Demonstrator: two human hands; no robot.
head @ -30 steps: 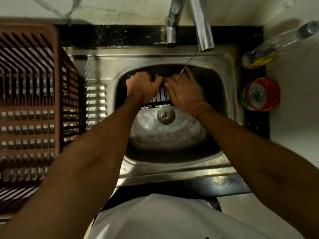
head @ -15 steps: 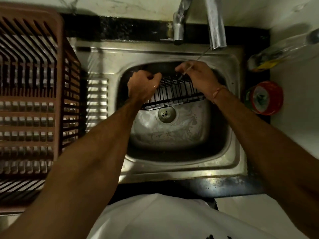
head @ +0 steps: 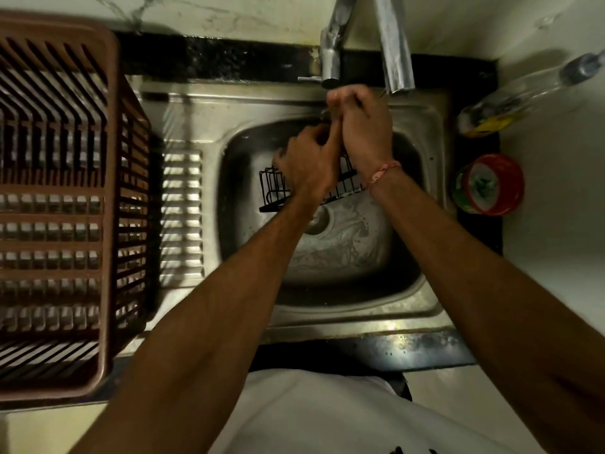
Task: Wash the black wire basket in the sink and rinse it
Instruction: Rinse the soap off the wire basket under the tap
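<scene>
The black wire basket [head: 273, 191] lies in the steel sink [head: 422, 303], towards the bowl's far side, above the drain. My left hand [head: 307, 162] sits on top of it with its fingers curled over the upper wires and hides the basket's middle. My right hand [head: 363, 126] is raised above the basket, its curled fingers just under the tap body [head: 330, 60] and beside the spout [head: 393, 44]. I cannot see whether those fingers hold anything. A thin streak of water shows at the spout's mouth.
A brown slatted plastic dish rack [head: 108, 191] fills the left side, next to the sink's ribbed drainboard [head: 181, 208]. On the right counter lie a clear bottle [head: 510, 103] and a red and green round tub [head: 491, 185]. The drain [head: 319, 221] is open.
My right hand has left the basket's far rim and risen to the tap. My left hand has shifted right over the basket, which has sunk lower in the bowl.
</scene>
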